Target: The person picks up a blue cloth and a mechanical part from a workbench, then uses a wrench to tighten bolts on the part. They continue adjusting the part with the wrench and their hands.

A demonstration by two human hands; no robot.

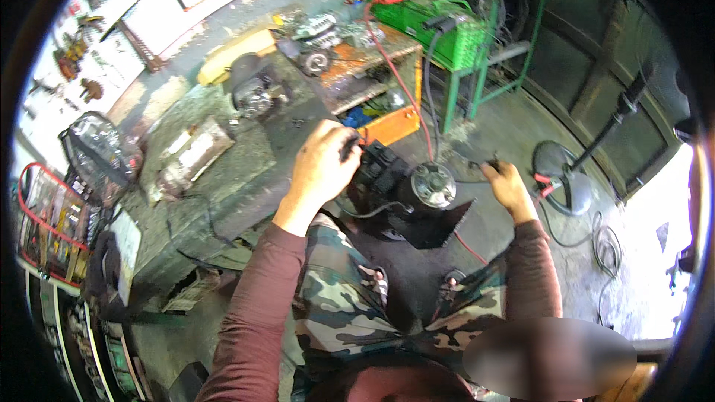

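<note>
My left hand (319,167) is closed at the left edge of a black boxy part (380,166). Its fingertips press on a small dark piece that I cannot make out. Just right of that box a round metal cylinder (433,184), like a motor, stands with its shiny end up, beside a black angled plate (439,227). A dark cable (372,213) loops below the box. To the right, apart from the cylinder, my right hand (509,187) pinches a small dark piece, too small to name. A thin dark wire (468,182) runs between the cylinder and that hand.
On my left stands a worn workbench (223,208) with greasy metal parts. Ahead, a green crate (454,37) sits on a green metal stand; red (395,67) and black leads hang from it. At right are a round black base (555,171) with a pole and a coiled cable (607,246).
</note>
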